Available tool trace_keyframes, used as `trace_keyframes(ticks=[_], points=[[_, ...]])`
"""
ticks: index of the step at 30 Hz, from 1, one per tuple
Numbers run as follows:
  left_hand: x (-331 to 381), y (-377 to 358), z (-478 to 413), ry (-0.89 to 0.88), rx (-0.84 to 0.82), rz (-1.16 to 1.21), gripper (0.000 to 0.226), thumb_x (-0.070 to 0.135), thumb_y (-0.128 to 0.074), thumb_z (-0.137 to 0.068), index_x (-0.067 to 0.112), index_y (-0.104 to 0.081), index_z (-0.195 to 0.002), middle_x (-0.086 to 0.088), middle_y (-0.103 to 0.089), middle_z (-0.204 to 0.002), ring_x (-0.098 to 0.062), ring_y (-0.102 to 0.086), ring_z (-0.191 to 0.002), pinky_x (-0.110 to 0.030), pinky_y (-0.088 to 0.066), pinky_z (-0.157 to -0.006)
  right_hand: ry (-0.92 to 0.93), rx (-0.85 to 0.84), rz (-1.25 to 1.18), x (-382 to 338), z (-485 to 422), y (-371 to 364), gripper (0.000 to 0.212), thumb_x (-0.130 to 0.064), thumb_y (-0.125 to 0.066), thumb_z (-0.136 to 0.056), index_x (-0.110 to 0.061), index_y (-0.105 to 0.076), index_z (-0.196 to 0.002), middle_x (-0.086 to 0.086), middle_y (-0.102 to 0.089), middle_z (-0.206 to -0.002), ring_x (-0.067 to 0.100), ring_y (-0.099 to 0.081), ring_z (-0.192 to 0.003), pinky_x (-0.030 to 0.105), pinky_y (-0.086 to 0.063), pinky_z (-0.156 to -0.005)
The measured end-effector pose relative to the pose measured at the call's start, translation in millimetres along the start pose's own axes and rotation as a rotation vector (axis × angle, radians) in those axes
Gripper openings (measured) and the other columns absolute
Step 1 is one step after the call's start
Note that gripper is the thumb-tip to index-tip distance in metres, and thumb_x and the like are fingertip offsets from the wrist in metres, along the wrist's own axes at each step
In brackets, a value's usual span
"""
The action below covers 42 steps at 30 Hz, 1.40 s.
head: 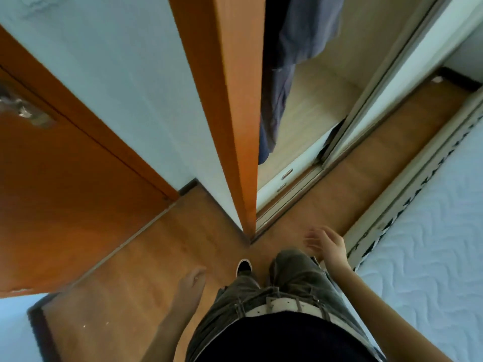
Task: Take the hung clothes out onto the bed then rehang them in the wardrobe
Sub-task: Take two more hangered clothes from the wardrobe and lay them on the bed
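Wooden floor (146, 257) between wardrobe (313, 105) and bed (431, 244); blue garment (282, 82) hangs far inside; left hand (192, 279) loosely curled, right hand (326, 244) spread, both empty, apparently approaching

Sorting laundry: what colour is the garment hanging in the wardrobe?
Dark blue garment, clearest in the head view.

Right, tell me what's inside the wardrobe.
Inside the open wardrobe, a dark blue garment hangs down at the left side above a pale bare floor panel. Its hanger and the rail are out of view, and the sliding door hides the right part.
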<state>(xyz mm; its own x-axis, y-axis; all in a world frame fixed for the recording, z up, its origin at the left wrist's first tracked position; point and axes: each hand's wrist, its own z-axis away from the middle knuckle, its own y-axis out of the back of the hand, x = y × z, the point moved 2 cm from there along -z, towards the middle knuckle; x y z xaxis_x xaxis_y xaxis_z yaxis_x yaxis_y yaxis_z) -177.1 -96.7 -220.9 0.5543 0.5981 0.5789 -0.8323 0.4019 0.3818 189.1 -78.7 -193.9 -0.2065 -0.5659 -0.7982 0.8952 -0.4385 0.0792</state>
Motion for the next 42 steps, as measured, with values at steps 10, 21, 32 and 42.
trace_keyframes(ticks=[10,21,32,42], points=[[181.0,-104.0,-83.0,-0.23,-0.282,-0.208,0.018,0.034,-0.046,-0.099,0.039,-0.062,-0.103,0.016,-0.061,-0.111,-0.004,-0.057,-0.106,-0.024,-0.044,-0.082,-0.035,0.251,-0.068,-15.4,-44.5,118.3,0.022,-0.005,-0.046,-0.096,0.004,-0.066,-0.095,0.028,-0.065,-0.087,0.034,-0.063,-0.078,0.03,-0.055,-0.065],[350.7,-179.0,-110.2,-0.139,0.045,0.155,0.017,0.033,-0.05,-0.098,0.033,-0.066,-0.101,0.01,-0.069,-0.103,-0.007,-0.064,-0.103,-0.018,-0.047,-0.08,0.091,-0.144,0.107,-182.7,-232.6,167.7,0.019,-0.008,-0.049,-0.097,-0.002,-0.067,-0.095,0.018,-0.067,-0.082,0.028,-0.065,-0.072,0.03,-0.056,-0.065],[546.5,-95.1,42.3,-0.77,0.482,0.134,0.021,0.024,-0.055,-0.097,0.032,-0.069,-0.11,0.011,-0.069,-0.114,-0.005,-0.063,-0.11,-0.015,-0.044,-0.092,0.657,-0.677,0.032,-494.8,-225.1,3.9,0.027,0.005,-0.04,-0.094,0.005,-0.067,-0.091,0.023,-0.067,-0.082,0.029,-0.066,-0.072,0.029,-0.057,-0.07],[661.9,78.1,174.0,-1.1,1.526,-0.099,0.021,0.012,-0.05,-0.093,0.014,-0.068,-0.104,0.006,-0.066,-0.1,-0.009,-0.064,-0.098,-0.02,-0.048,-0.086,1.069,-1.039,-0.074,-685.7,-67.9,-118.4,0.028,0.003,-0.038,-0.093,0.003,-0.067,-0.094,0.017,-0.066,-0.082,0.027,-0.066,-0.071,0.036,-0.059,-0.074]])
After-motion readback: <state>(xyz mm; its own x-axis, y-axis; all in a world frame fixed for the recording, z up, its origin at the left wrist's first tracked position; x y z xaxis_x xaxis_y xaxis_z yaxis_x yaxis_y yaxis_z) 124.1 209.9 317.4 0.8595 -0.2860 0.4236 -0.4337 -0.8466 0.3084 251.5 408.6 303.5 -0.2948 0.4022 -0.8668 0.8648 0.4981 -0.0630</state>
